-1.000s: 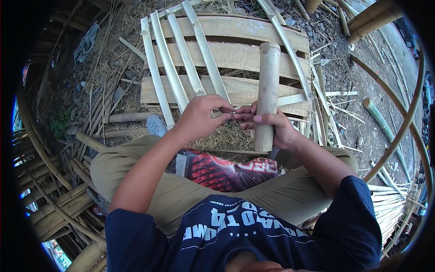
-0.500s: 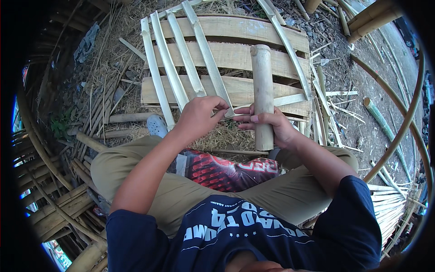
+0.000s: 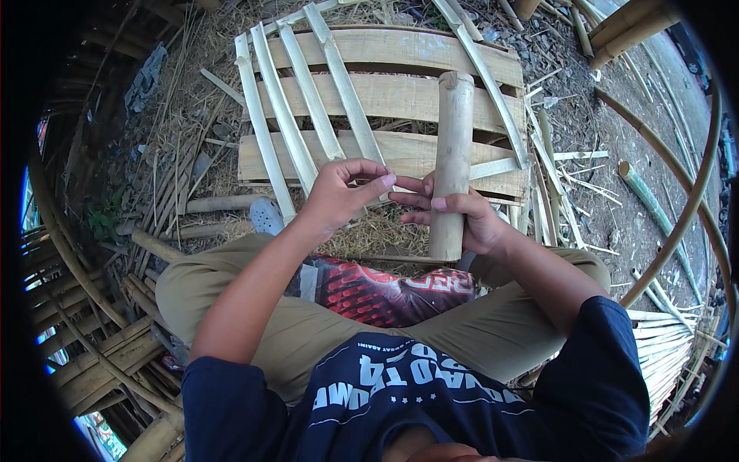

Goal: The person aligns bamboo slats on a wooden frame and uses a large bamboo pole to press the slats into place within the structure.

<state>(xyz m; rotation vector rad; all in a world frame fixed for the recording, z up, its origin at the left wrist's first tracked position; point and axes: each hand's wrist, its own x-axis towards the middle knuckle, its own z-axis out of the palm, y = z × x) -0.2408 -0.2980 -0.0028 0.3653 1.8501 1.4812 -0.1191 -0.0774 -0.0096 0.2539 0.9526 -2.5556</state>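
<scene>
My right hand (image 3: 471,212) is closed around a short bamboo tube (image 3: 454,131), its thumb across the front. The tube stands nearly upright in the picture, and the index and middle fingers reach past it to the left. Opposite them, my left hand (image 3: 342,192) has thumb and forefinger pinched together; whatever lies between the tips is too small to make out. Just beneath those tips is the near end of a split bamboo strip (image 3: 345,92). That strip and several others lie across a slatted wooden panel (image 3: 400,92).
A red and black printed sack (image 3: 385,292) lies between my crossed legs. Bamboo offcuts (image 3: 223,202) and straw cover the ground at left. To the right are a green bamboo pole (image 3: 654,208), curved poles (image 3: 670,146) and a bundle of pale strips (image 3: 662,362).
My right hand has shifted the bamboo tube slightly right and down. The left hand's thumb and forefinger have risen a little and come closer to the right fingertips.
</scene>
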